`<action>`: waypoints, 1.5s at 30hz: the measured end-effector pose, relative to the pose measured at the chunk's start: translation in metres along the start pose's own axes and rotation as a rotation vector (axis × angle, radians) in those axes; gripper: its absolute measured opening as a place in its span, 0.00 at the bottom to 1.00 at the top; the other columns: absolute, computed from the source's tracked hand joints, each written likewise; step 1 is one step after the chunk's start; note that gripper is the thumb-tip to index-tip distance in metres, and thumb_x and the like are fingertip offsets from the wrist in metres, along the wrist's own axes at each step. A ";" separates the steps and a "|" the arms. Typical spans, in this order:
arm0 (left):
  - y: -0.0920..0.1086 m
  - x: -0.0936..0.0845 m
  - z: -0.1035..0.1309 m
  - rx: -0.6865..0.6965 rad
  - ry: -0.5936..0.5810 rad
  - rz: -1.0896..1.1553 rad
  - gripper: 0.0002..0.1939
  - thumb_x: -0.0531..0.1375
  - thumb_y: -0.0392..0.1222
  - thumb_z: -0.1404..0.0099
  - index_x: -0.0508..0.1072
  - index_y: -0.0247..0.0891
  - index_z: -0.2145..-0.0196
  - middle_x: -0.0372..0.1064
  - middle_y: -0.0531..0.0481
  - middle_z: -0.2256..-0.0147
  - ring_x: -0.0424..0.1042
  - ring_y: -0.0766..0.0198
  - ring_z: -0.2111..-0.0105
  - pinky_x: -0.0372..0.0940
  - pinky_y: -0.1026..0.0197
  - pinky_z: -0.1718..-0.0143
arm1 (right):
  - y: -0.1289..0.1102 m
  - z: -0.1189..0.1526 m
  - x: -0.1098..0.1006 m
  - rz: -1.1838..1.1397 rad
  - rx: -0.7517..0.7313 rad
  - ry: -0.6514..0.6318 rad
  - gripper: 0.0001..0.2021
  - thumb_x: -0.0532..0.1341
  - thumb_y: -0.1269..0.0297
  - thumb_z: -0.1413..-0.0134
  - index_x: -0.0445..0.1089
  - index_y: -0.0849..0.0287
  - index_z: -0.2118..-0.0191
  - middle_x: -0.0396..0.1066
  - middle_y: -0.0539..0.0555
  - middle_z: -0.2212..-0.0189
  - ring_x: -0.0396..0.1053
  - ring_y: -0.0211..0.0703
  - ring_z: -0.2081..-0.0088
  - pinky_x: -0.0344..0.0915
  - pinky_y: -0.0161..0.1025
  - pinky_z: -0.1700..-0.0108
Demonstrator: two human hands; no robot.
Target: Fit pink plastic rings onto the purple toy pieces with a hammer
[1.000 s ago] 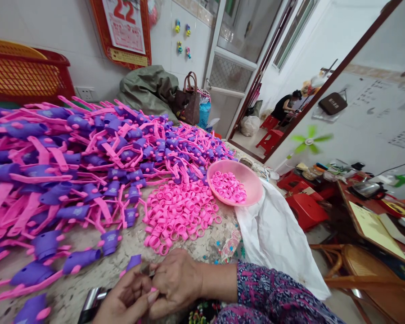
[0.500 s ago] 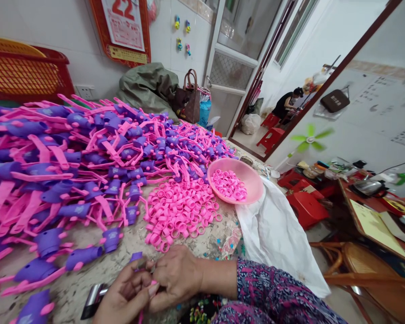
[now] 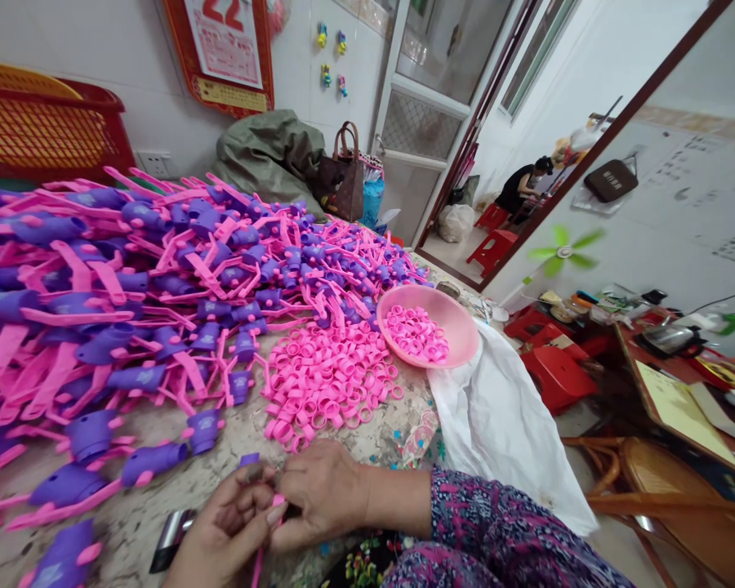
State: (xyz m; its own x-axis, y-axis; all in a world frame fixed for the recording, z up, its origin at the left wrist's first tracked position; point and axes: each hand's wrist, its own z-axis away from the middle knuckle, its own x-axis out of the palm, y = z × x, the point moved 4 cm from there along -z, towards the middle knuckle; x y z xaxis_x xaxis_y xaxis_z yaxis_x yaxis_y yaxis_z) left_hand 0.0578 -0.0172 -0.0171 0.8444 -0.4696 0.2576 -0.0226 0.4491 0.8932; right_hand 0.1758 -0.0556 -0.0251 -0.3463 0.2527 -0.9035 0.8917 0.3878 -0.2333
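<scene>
Looking down through the head camera, with twelve o'clock at the top, I have both bare hands meeting low at seven o'clock, by the near side of a stained bench. The left hand has its fingers curled and its thumb pressed in, closed on a small purple-and-pink piece. Purple peeks above the fingers, pink shows at the thumb tip and a pink strip hangs below; I cannot tell whether all of it is one part. The right hand, in a patterned sleeve, butts against the left, its fingers folded in; what they grip is hidden, so I cannot tell.

Just beyond the hands, also toward seven, lies a heap of pink rings. More rings sit in a pink bowl at four o'clock, with a white cloth draped beside it. A large mound of purple parts with pink arms spreads across nine o'clock. A shiny metal cylinder lies just beside the left hand. Farther off, at two o'clock, a person in black leans forward beyond a doorway.
</scene>
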 end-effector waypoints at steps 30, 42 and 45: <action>0.000 -0.023 -0.015 -0.137 0.077 0.156 0.33 0.76 0.39 0.67 0.73 0.41 0.60 0.78 0.51 0.67 0.78 0.56 0.66 0.73 0.62 0.66 | -0.002 -0.004 -0.017 -0.173 -0.035 0.105 0.19 0.55 0.49 0.37 0.68 0.61 0.54 0.73 0.57 0.62 0.72 0.39 0.60 0.71 0.36 0.57; 0.029 -0.031 -0.002 0.243 0.208 0.199 0.16 0.67 0.44 0.43 0.70 0.37 0.60 0.75 0.50 0.72 0.74 0.64 0.75 0.69 0.62 0.70 | 0.025 0.013 -0.061 -0.644 0.386 0.281 0.10 0.61 0.56 0.39 0.71 0.57 0.58 0.71 0.52 0.66 0.68 0.39 0.65 0.67 0.37 0.62; 0.034 -0.042 -0.002 0.366 0.405 0.158 0.13 0.65 0.44 0.40 0.70 0.36 0.61 0.73 0.53 0.73 0.71 0.68 0.78 0.65 0.66 0.74 | 0.028 0.020 -0.055 -0.771 0.519 0.181 0.08 0.63 0.59 0.42 0.72 0.56 0.59 0.70 0.51 0.67 0.67 0.38 0.68 0.66 0.36 0.64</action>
State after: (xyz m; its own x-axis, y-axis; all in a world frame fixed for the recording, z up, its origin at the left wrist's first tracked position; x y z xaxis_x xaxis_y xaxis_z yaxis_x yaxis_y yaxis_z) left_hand 0.0232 0.0194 0.0019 0.9518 -0.0568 0.3013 -0.2888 0.1642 0.9432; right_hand 0.2259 -0.0768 0.0111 -0.8953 0.2416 -0.3742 0.4015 0.0739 -0.9129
